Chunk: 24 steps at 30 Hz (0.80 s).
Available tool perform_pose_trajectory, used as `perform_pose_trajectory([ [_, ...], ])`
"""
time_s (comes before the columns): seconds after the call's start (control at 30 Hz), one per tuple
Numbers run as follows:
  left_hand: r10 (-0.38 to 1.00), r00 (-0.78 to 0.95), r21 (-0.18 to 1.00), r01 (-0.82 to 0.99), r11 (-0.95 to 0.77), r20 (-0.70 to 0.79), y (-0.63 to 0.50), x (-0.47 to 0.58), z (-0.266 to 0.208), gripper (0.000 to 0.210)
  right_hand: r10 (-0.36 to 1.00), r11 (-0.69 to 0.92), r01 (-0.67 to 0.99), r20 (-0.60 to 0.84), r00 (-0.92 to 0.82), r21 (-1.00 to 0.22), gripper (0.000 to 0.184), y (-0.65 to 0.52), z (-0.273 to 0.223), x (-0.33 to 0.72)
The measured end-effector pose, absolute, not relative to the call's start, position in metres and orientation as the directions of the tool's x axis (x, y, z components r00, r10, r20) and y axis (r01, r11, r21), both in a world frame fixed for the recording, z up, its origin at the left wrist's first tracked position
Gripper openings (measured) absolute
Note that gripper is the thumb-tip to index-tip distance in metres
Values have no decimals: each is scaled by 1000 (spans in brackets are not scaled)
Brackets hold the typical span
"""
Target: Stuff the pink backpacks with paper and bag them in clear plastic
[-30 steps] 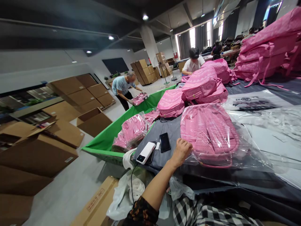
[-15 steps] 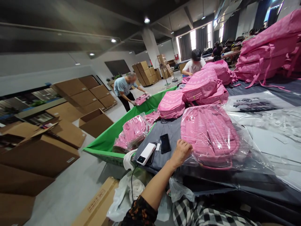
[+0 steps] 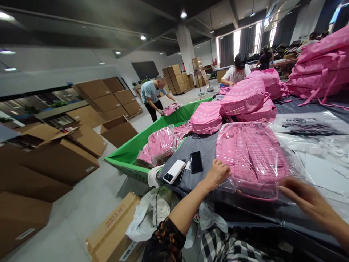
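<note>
A pink backpack (image 3: 251, 156) lies on the table inside a clear plastic bag (image 3: 293, 165). At the bag's near left corner, my left hand (image 3: 217, 174) has its fingers curled closed on the plastic. My right hand (image 3: 302, 196) is at the near right side of the bag, blurred by motion, with thumb and fingers held apart. Whether it touches the plastic is unclear. Left of my left hand lie a black phone (image 3: 196, 162) and a white power bank (image 3: 174, 171) with a cable.
A green-sided bin (image 3: 131, 145) holds bagged pink backpacks (image 3: 160, 142). More pink backpacks (image 3: 242, 96) are piled behind, with a tall stack (image 3: 321, 69) at right. Clear bags (image 3: 302, 122) lie on the table. Two co-workers stand beyond; cartons (image 3: 54, 163) fill the left.
My right hand has come into view at the bag's near right side. My left hand stays on the bag's corner. The view has shifted left, and the scene sits further right.
</note>
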<state>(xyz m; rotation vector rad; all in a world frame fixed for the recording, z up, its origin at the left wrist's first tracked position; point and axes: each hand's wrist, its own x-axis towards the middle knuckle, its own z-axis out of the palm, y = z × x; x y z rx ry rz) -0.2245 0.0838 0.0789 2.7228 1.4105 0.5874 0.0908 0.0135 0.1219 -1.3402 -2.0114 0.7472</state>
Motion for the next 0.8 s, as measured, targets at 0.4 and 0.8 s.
perform_pose_trajectory([
  [0.4,816,518,199,798,-569,257,88,-221,80,10,876,463,882,-105,-470,-86,36,128,154,6],
  [0.8,931,307,697,623,-355,200,98,-236,89,17,880,468,844,53,-472,-260,31,91,117,-31],
])
